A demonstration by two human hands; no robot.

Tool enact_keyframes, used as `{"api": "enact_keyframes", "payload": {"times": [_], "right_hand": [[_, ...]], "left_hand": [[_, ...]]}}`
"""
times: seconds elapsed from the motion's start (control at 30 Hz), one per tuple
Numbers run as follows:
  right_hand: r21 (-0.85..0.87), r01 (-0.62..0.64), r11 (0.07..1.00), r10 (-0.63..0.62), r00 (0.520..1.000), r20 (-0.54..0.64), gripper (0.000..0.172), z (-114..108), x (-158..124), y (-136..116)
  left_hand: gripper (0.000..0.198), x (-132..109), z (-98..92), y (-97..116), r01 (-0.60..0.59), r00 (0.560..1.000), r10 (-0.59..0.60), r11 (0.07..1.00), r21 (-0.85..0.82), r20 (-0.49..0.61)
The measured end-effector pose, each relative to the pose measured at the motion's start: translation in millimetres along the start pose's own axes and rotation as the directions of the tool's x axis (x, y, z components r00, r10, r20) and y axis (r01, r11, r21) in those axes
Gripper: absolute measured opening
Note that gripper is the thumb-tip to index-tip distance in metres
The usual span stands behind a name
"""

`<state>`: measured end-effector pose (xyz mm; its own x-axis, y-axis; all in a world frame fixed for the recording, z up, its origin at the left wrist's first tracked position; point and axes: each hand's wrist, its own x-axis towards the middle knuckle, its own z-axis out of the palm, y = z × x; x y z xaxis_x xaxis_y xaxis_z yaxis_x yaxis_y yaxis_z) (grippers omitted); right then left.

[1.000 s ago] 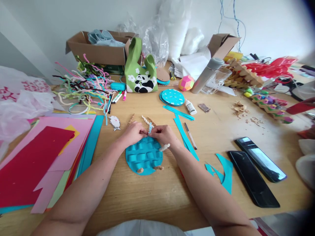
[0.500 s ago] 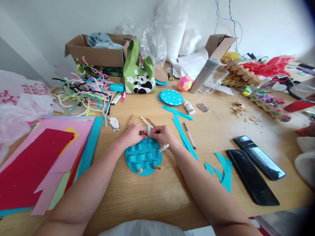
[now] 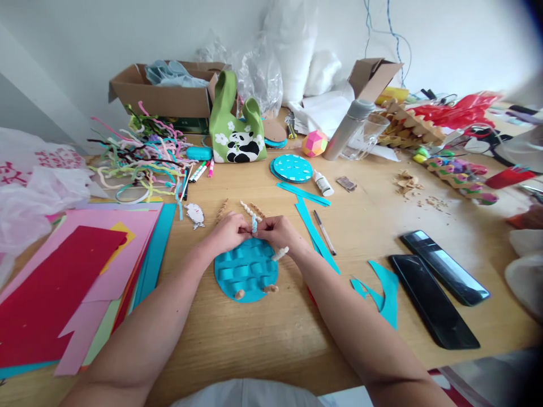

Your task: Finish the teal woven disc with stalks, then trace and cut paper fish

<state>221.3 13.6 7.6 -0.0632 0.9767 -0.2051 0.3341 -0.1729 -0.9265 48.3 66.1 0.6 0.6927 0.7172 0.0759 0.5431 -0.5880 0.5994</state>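
1. Got white plastic bag (image 3: 46,186), far left of grip.
2. Next, coloured sheets (image 3: 127,232) stacked left of grip, with dark red sheet (image 3: 55,288) on top.
3. Past them, farther from wearer than grip: tangle of pipe cleaners (image 3: 139,155).
4. Just left of grip: white cutout (image 3: 195,215), lying flat.
5. With left hand (image 3: 251,230): pinching low on light-blue coil (image 3: 254,223), fingers bent; can't tell if also nipping disc rim.
6. Well beyond grip: green panda bag (image 3: 238,138).
7. Directly on near side of grip: blue disc (image 3: 246,271), flat on table (image 3: 237,350), covered in raised paper loops, far rim at fingertips. Brown coils (image 3: 270,289) at its near edge.
8. With right hand (image 3: 274,228): pinching same light-blue coil from other side, keeping it upright; exact fingertip contact too small to make out. White coil (image 3: 280,253) near wrist.
9. Beyond grip, to right: stacked blue discs (image 3: 292,168), glue bottle (image 3: 323,183).
10. Right of grip: blue strips (image 3: 316,237), pen (image 3: 324,232), then blue scraps (image 3: 388,294).
11. Far right of grip: two phones (image 3: 432,302), side by side.
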Motion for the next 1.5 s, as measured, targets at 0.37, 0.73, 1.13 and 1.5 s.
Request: {"api": "enact_keyframes", "payload": {"times": [0.37, 0.73, 1.13, 1.5], "right_hand": [[-0.052, 0.010, 0.999, -0.008, 0.999, 0.034, 0.020, 0, 0, 1], [-0.123, 0.057, 0.991, -0.054, 0.998, 0.031, 0.023, 0, 0, 2], [-0.118, 0.061, 0.991, -0.057, 0.998, 0.032, 0.023, 0, 0, 3], [-0.107, 0.057, 0.993, -0.052, 0.997, 0.053, 0.024, -1, 1, 2]], "left_hand": [[0.010, 1, -2.7, 2, -0.034, 0.999, 0.033, 0.998, 0.046, 0.034], [0.009, 1, -4.2, 6, 0.004, 1.000, -0.004, 1.000, 0.029, 0.020], [0.014, 4, -7.4, 11, 0.010, 0.998, -0.010, 1.000, 0.013, 0.061], [0.011, 11, -3.0, 4, 0.007, 0.994, -0.004, 1.000, -0.024, 0.113]]}}
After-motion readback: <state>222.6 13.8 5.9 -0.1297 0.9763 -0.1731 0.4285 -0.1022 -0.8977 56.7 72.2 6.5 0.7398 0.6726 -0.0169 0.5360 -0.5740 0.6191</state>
